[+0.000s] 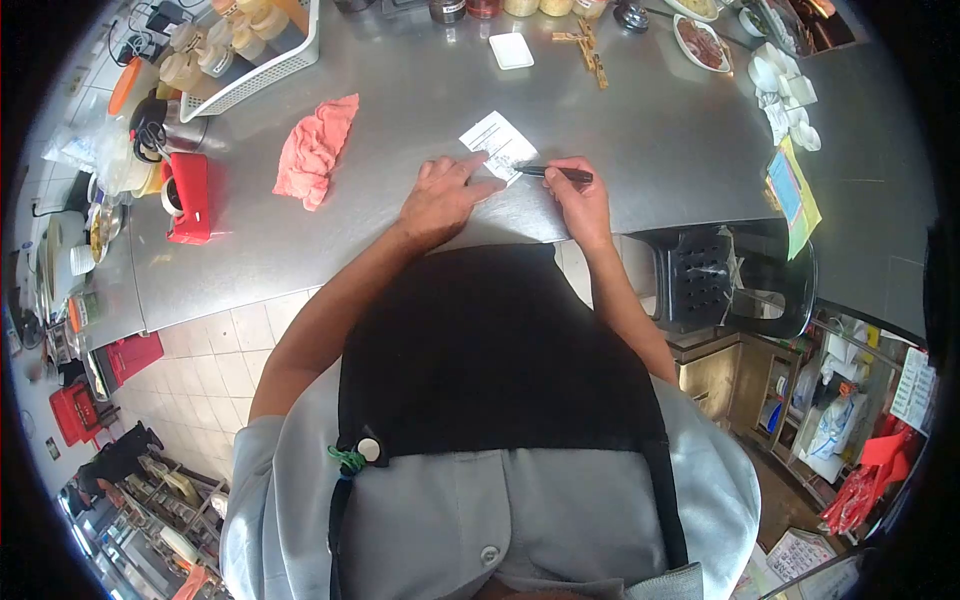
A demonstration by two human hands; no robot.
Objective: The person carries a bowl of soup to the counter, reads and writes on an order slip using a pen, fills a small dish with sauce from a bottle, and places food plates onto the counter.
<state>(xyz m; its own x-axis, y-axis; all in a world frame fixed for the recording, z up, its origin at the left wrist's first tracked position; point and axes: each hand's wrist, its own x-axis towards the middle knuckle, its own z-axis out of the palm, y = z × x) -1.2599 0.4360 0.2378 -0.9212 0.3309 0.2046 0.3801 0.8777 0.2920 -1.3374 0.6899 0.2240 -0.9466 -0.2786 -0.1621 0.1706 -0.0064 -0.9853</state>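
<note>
Steel counter: long, grey and shiny; clock directions run from the paper as centre, twelve pointing away from me.
White paper slip: small and rectangular, lying flat at a slant on the steel, just beyond my black apron.
Left hand: at eight o'clock, fingers spread, index fingertip resting on the slip, gripping nothing.
Right hand: at four o'clock, apart from my left, thumb and fingers clamped round a slim black pen, its tip at the slip's lower part.
Writing: dark lines and marks are on the slip; I can't tell print from ink, nor how much is left. With the tip down there, I judge it unfinished.
Crumpled pink cloth: nine o'clock, well apart from my hands.
White plastic mesh basket: ten o'clock, full of squeeze bottles, some with dark contents.
Jars: twelve o'clock, far edge; fillings dark, red and pale yellow.
White oval dish: two o'clock, holding reddish-brown food.
</note>
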